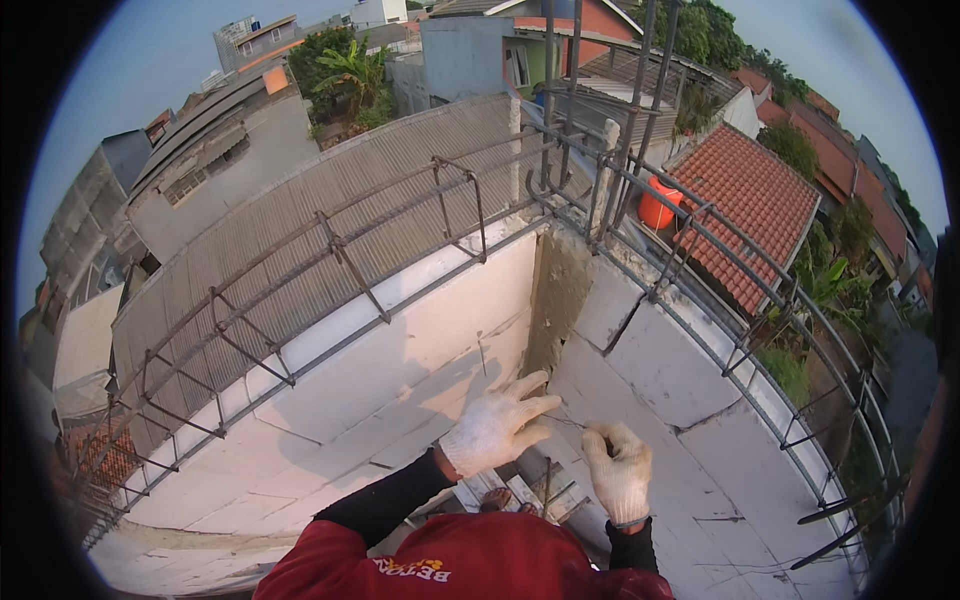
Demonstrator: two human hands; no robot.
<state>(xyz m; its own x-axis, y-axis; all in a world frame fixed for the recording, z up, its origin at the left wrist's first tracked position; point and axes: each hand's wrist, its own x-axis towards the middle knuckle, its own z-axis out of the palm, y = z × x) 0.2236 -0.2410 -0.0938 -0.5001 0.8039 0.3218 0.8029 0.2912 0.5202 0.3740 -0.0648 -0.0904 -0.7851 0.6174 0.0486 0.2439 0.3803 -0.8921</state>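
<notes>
Both my hands wear white knitted gloves, and they are raised in front of the inside corner of a pale block wall. My left hand has its fingers stretched out and apart, near the grey concrete corner column. To its right, my right hand is closed in a pinch. A thin dark wire runs from its fingertips toward my left fingers. Whether the wire touches the left hand I cannot tell.
A rebar cage lies along the left wall top, another rebar cage along the right. Upright bars rise at the corner. Dark handles stick out at the right. Below, a foot stands on wooden planks. Roofs lie beyond.
</notes>
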